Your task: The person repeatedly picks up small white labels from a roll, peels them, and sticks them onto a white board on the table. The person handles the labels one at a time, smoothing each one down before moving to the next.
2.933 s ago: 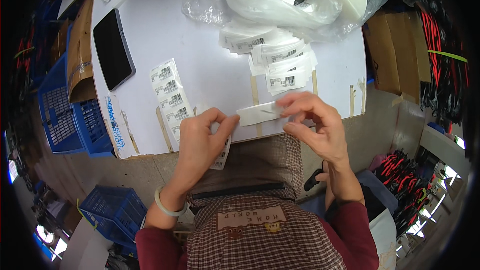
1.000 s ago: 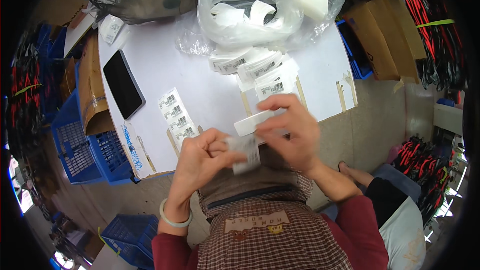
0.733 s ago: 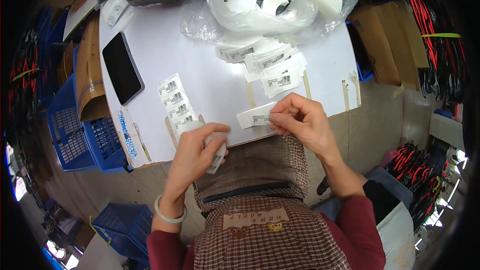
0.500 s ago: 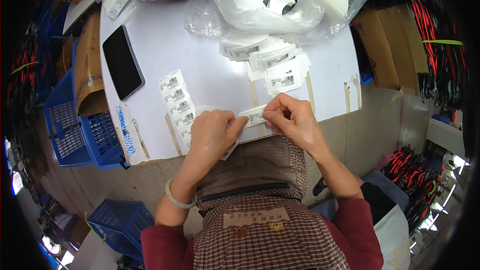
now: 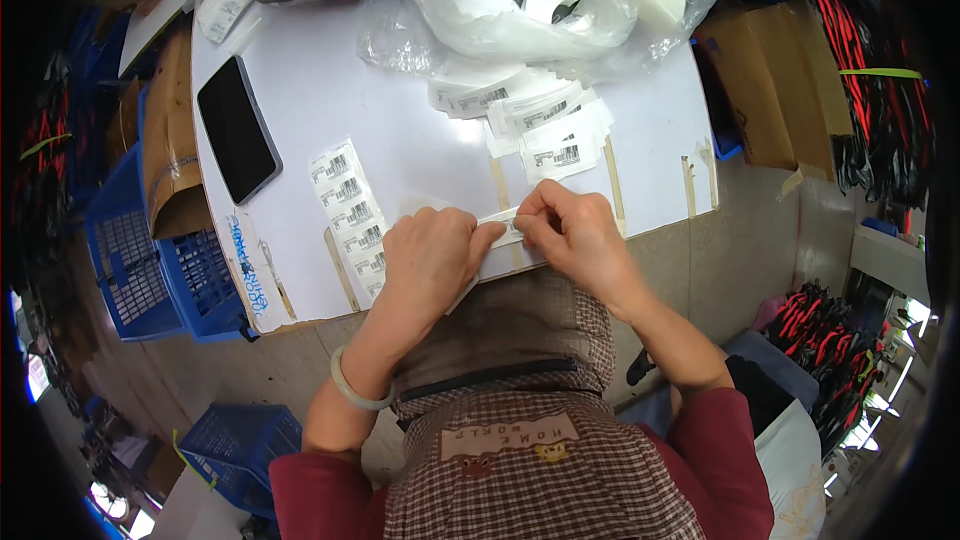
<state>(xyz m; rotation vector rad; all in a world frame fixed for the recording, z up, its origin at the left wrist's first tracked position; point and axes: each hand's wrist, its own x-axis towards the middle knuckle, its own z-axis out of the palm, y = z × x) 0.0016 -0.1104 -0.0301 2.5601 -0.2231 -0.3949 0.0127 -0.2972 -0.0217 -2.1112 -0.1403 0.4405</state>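
Head view: half-curled left hand, grip unclear, and pinched right hand, both on white tag.

hands: 2 | phone: 1 | bangle: 1 | label strip by phone: 1 | its visible barcodes: 5

A white table bears stacked labels and a phone.
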